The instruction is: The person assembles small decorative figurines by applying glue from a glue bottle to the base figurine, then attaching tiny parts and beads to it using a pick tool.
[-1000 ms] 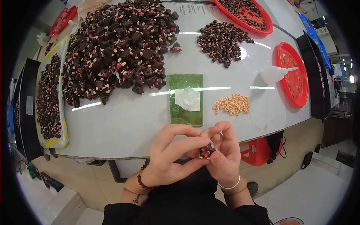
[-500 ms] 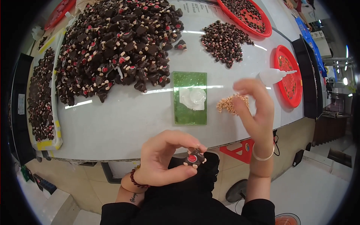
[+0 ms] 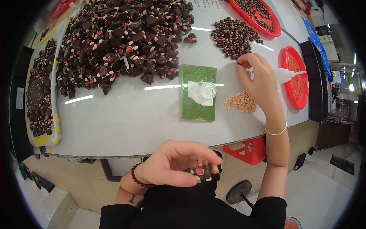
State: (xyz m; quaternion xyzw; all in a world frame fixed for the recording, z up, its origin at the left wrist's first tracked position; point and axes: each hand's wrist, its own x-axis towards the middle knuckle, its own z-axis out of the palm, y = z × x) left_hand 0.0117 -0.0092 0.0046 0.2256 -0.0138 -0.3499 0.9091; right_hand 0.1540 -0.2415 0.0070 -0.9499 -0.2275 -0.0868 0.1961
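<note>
My left hand [image 3: 173,164] is closed near the table's front edge. Between its thumb and fingers sits a small dark brown figurine [image 3: 202,171] with a red oval and pale nubs. Farther out on the right, my right hand [image 3: 261,78] pinches at the near end of a heap of small dark and pink pieces [image 3: 236,38]. A tiny dark piece [image 3: 238,63] shows between its thumb and forefinger tips. Just below that hand lies a pile of small pale beige pieces [image 3: 241,102]. Left of it, a green mat [image 3: 198,112] bears a white scrap and a clear round cap [image 3: 208,91].
A large heap of similar brown figurines [image 3: 122,42] covers the back left, beside a tray full of them [image 3: 55,139]. A white nozzle bottle [image 3: 283,75] lies by a red tray [image 3: 304,101] on the right. Another red tray [image 3: 276,32] stands at the back.
My right hand has moved away from above the beige pile, up to the dark pieces, and its fingertips have come together. My left hand has lowered slightly, still holding the figurine.
</note>
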